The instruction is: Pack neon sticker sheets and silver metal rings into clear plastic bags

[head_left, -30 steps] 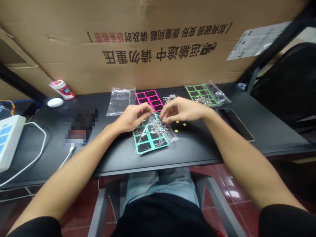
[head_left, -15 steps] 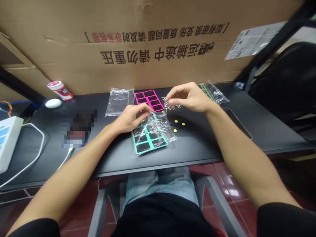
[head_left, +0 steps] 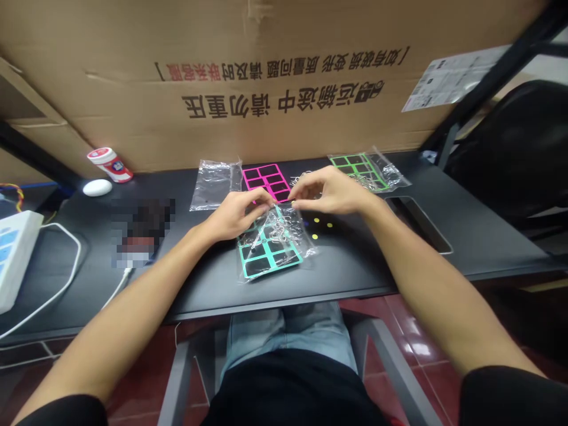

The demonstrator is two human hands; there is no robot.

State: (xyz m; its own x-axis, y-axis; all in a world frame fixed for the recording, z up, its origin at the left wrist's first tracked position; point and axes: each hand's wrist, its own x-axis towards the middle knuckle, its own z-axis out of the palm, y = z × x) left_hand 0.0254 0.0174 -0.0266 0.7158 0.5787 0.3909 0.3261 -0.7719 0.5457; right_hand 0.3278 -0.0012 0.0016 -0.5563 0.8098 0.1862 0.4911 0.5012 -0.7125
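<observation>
A transparent plastic bag [head_left: 275, 242] lies on the desk, holding a teal frame card and several bent-wire metal puzzles. My left hand [head_left: 237, 216] pinches the bag's top edge. My right hand [head_left: 328, 192] comes in from the right, its fingertips pinching the same edge close to the left fingers. Just beyond my hands lie a magenta frame card [head_left: 266, 177] and a small tangle of loose wire puzzles [head_left: 302, 177]. Farther right sits a green frame card in its own bag [head_left: 361, 170]. A flat transparent bag [head_left: 215, 184] lies left of the magenta card.
A large cardboard box [head_left: 275, 89] stands along the black desk's back edge [head_left: 355, 260]. Farther left are a white mouse [head_left: 97, 187], a red-and-white jar [head_left: 109, 165], a pixelated object [head_left: 142, 231] and a white power strip [head_left: 15, 254]. Yellow dots [head_left: 322, 228] mark the desktop.
My right hand has moved down and left from the loose wire puzzles to the bag's top edge. The green card, partly hidden before, now shows fully.
</observation>
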